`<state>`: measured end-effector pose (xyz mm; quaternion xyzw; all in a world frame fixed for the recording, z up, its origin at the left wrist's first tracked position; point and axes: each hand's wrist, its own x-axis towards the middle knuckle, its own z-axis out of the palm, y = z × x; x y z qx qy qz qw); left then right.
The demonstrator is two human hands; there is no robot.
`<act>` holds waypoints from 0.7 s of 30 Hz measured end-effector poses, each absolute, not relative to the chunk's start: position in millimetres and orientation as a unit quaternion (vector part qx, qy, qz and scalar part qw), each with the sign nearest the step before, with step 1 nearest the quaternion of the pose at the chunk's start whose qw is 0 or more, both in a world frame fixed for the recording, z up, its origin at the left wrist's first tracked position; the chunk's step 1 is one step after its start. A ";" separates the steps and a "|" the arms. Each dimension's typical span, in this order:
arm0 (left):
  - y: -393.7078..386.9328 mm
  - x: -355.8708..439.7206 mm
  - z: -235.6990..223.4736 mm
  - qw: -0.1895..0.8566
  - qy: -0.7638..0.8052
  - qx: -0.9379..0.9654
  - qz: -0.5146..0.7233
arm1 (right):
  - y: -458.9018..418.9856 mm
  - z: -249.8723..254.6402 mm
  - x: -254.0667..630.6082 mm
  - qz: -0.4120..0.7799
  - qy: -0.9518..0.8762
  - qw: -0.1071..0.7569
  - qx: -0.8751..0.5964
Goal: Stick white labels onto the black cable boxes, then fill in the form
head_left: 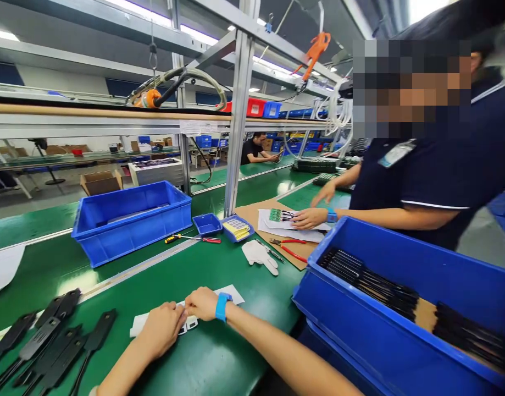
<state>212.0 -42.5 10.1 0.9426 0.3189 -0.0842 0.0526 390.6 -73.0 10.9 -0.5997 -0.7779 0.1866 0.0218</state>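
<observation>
A curled white sheet (233,293) lies on the green bench below my hands, with small black-edged white pieces (190,324) at its near edge. My left hand (164,327) rests on the sheet's left part, its fingers bent and pressed together. Touching it from the right is my right hand (203,303), a blue band on the wrist, also with fingers closed at the sheet. What lies between the fingertips is hidden, apart from the sheet's edge. Several black flat devices with cables (50,341) are spread to the left of my left hand.
A blue bin (132,220) stands behind, a bin of black parts (384,308) at right. Between them are screwdrivers (194,238), a label tray (238,228), a white glove (259,256) and red-handled cutters (291,247). A co-worker's hand (310,218) touches papers with green boards.
</observation>
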 end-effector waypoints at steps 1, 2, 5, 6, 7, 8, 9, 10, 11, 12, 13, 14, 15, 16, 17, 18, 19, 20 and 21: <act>-43.6 214.9 11.5 0.055 0.316 0.943 -0.083 | -69.7 11.3 394.0 0.204 -0.782 0.019 -0.589; -43.6 216.6 12.5 0.061 0.317 0.943 -0.081 | -66.7 11.3 397.4 0.219 -0.786 0.013 -0.578; -40.7 216.7 13.4 0.072 0.329 0.938 -0.076 | -61.1 8.3 407.0 0.241 -0.785 0.008 -0.570; -40.0 216.6 13.6 0.073 0.331 0.938 -0.076 | -60.4 6.6 409.7 0.242 -0.781 0.011 -0.576; -39.6 217.2 13.8 0.073 0.331 0.938 -0.076 | -60.2 4.8 412.2 0.241 -0.776 0.016 -0.583; -39.8 218.6 14.1 0.072 0.329 0.939 -0.074 | -60.4 2.9 414.8 0.243 -0.772 0.022 -0.587; -40.3 220.8 14.4 0.072 0.323 0.941 -0.069 | -60.8 1.3 417.6 0.247 -0.770 0.028 -0.588; -41.0 223.6 14.6 0.071 0.315 0.944 -0.062 | -61.6 -0.2 420.8 0.254 -0.770 0.031 -0.585; -41.7 226.7 14.5 0.072 0.307 0.947 -0.054 | -62.8 -1.4 424.3 0.262 -0.772 0.031 -0.578; -42.0 230.0 14.2 0.073 0.300 0.950 -0.047 | -64.4 -2.4 427.9 0.267 -0.776 0.029 -0.571; -41.9 233.0 13.6 0.074 0.295 0.952 -0.044 | -66.7 -3.4 431.5 0.265 -0.779 0.027 -0.567; -41.3 235.8 12.9 0.076 0.293 0.952 -0.045 | -69.6 -4.6 434.6 0.256 -0.781 0.025 -0.569; -40.4 238.3 12.1 0.077 0.293 0.952 -0.049 | -73.0 -5.9 436.9 0.240 -0.782 0.025 -0.575; -39.2 240.7 11.5 0.079 0.294 0.951 -0.054 | -76.7 -7.5 438.1 0.220 -0.781 0.027 -0.584; -38.3 243.1 11.1 0.081 0.295 0.950 -0.062 | -80.5 -9.3 438.4 0.199 -0.777 0.031 -0.596; -37.7 245.9 10.9 0.080 0.297 0.949 -0.069 | -84.0 -11.1 437.8 0.180 -0.773 0.035 -0.607; -37.6 249.2 10.9 0.078 0.297 0.949 -0.075 | -86.8 -12.8 436.9 0.164 -0.768 0.040 -0.618; -38.1 253.0 11.0 0.076 0.295 0.949 -0.077 | -88.8 -13.9 436.2 0.153 -0.763 0.045 -0.626; -39.0 257.0 11.1 0.073 0.291 0.951 -0.078 | -89.8 -14.3 436.2 0.145 -0.759 0.049 -0.632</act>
